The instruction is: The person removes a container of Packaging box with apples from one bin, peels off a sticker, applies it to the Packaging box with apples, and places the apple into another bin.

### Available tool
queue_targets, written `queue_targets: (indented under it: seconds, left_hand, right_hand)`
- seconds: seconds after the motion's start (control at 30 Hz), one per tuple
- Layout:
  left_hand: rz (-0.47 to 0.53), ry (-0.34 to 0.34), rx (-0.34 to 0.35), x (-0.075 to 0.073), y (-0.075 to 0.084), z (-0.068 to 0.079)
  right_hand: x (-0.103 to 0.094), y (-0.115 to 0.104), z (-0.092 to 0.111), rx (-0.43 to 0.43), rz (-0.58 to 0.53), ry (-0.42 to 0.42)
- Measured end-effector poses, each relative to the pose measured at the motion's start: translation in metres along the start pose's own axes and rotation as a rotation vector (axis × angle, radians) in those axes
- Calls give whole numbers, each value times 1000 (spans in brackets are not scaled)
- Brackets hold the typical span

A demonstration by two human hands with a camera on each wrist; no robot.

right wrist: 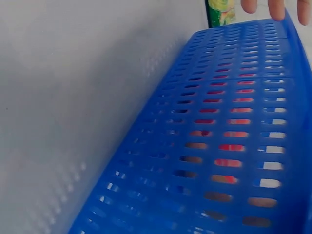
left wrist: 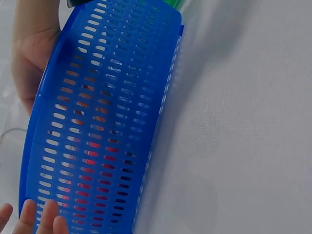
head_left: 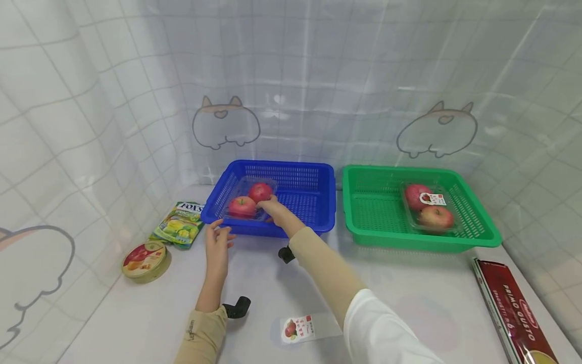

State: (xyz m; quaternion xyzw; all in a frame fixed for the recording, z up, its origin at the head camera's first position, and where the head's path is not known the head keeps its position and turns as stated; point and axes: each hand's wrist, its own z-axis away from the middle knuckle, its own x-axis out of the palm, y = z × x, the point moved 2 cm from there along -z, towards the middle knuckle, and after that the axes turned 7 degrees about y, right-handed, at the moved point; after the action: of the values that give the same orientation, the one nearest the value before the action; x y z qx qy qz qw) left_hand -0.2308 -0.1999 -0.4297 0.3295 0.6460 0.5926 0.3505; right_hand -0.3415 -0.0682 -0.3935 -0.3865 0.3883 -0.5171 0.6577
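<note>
A clear plastic tray of two red apples [head_left: 242, 207] sits in the left part of a blue basket [head_left: 300, 205]. My right hand [head_left: 274, 210] reaches over the basket's front rim and holds the tray's right edge, thumb beside the apples; its other fingers are partly hidden. Just outside the basket's front left corner is my left hand [head_left: 217, 247], its fingers loosely bent and holding nothing. Those fingertips [left wrist: 48, 217] show beside the basket wall in the left wrist view. Through the slots of the blue basket [right wrist: 229, 141], red apple colour shows in the right wrist view.
A green basket [head_left: 377, 202] at the right bears another apple pack [head_left: 434, 217] with a label. At left lie a Fox's candy bag [head_left: 182, 225] and a round tin [head_left: 144, 260]. A label strip [head_left: 297, 328] lies in front; a red spaghetti box [head_left: 516, 313] lies far right.
</note>
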Motion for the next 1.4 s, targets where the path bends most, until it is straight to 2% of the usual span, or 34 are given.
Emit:
queue_targets:
  seconds: [0.17, 0.23, 0.33, 0.4, 0.5, 0.67, 0.73, 0.8, 0.9, 1.03, 1.1, 1.17, 1.2, 1.27, 1.33, 1.4]
  left_hand:
    - [-9, -7, 5, 0, 0, 1]
    - [-11, -9, 12, 0, 0, 1]
    - [-6, -12, 16, 1, 0, 2]
    - [0, -15, 15, 1, 0, 2]
    - [5, -15, 8, 1, 0, 2]
    - [11, -5, -2, 1, 0, 2]
    - [15, -3, 1, 2, 1, 2]
    - [20, -2, 8, 2, 0, 2]
    - [23, -2, 23, 3, 0, 2]
    - [18, 0, 33, 2, 0, 3]
    - [18, -3, 32, 2, 1, 4]
    - [18, -4, 31, 3, 2, 5]
    - [19, -6, 31, 3, 3, 5]
    - [21, -9, 31, 4, 4, 6]
    - [23, -13, 34, 4, 5, 7]
    - [21, -13, 39, 4, 6, 7]
  right_hand:
    - [12, 43, -90, 3, -119, 38]
    - [13, 60, -125, -4, -181, 23]
    - [14, 67, -134, -45, -173, 30]
    - [13, 65, -129, -54, -153, 36]
    - [14, 68, -135, -69, -62, 110]
    - [17, 79, -159, -43, 54, 176]
    - [19, 82, -167, -21, 55, 160]
    - [24, 87, -184, -26, 72, 157]
    - [35, 109, -234, -34, 20, 132]
    - [51, 150, -327, -53, -37, 118]
    - [55, 167, -366, -84, -57, 110]
    - [57, 176, -387, -101, -90, 104]
    - [57, 177, -391, -110, -99, 105]
    - [52, 171, -378, -117, -90, 119]
    - [46, 156, -350, -96, -82, 147]
    - [36, 135, -305, -87, -63, 168]
